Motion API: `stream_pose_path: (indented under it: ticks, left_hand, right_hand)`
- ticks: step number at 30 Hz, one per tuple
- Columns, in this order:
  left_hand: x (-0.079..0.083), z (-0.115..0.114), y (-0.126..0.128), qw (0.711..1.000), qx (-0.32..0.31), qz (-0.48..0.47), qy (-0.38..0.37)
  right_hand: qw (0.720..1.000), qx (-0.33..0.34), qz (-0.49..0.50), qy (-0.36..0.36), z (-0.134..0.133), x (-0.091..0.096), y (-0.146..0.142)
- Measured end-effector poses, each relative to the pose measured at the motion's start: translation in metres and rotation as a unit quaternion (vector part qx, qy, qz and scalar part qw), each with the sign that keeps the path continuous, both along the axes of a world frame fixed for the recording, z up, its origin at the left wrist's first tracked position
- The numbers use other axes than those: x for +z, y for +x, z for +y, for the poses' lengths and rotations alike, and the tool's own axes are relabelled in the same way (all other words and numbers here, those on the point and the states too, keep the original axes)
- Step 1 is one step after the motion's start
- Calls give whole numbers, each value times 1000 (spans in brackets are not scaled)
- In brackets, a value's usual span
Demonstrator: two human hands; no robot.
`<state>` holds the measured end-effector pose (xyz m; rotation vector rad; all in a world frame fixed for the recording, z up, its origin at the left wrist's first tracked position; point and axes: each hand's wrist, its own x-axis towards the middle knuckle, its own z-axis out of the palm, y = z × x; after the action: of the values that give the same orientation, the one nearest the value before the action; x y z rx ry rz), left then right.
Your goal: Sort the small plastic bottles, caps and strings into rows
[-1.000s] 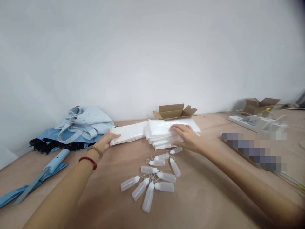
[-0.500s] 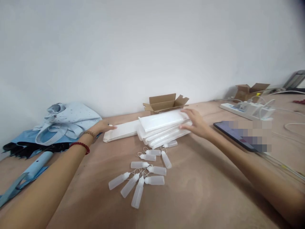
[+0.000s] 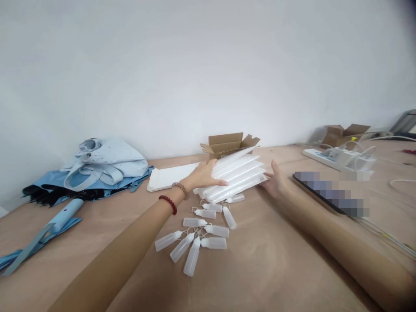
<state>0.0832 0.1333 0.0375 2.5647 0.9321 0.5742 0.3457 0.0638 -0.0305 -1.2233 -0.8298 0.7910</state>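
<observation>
A fanned stack of white plastic packets [image 3: 238, 173] lies mid-table, its far edge raised in front of the open cardboard box. My left hand [image 3: 206, 174] grips the stack's left end, thumb across the top, other fingers toward the far side. At the right end, my right hand [image 3: 274, 181] is open with its thumb pointing up; its fingertips touch or reach under the packets' edge and are partly hidden. To the left lies a flat white paper-like stack [image 3: 169, 175], partly behind my left wrist. Several small translucent squeeze bottles [image 3: 192, 256] with white caps are scattered nearer me.
Behind the packets is an open cardboard box [image 3: 225, 145] against the wall. Light blue cloth bag [image 3: 110, 160] and a blue umbrella [image 3: 63, 216] lie left. On the right are a phone [image 3: 320, 193], a power strip [image 3: 338, 158] with cables, and another carton [image 3: 344, 135].
My left hand has moved right from the flat white stack onto the packets. The packets have fanned out and tilted. My right hand has shifted lower, to their right end, thumb raised.
</observation>
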Motion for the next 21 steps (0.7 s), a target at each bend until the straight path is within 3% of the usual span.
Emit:
stream_pose_path:
  ticks: [3, 6, 10, 14, 17, 21]
  left_hand:
    - [-13, 0, -5, 999, 5, -41, 25]
    - [-14, -8, -12, 995, 17, -91, 23]
    - [-9, -21, -24, 988, 42, -148, -13]
    - [-8, -37, -34, 971, 26, -228, -71]
    - [-9, -52, -43, 949, 7, -297, -103]
    - [-12, -66, -60, 943, -13, -309, -123]
  right_hand:
    - [997, -14, 57, 56, -3, -1, -16]
    - [993, 28, 16, 116, -6, 2, -33]
    - [986, 95, -80, 114, -17, 16, -53]
    - [965, 173, -148, 129, -32, 37, -79]
    - [955, 204, -123, 178, -34, 45, -101]
    - [949, 256, -107, 149, -25, 45, -125]
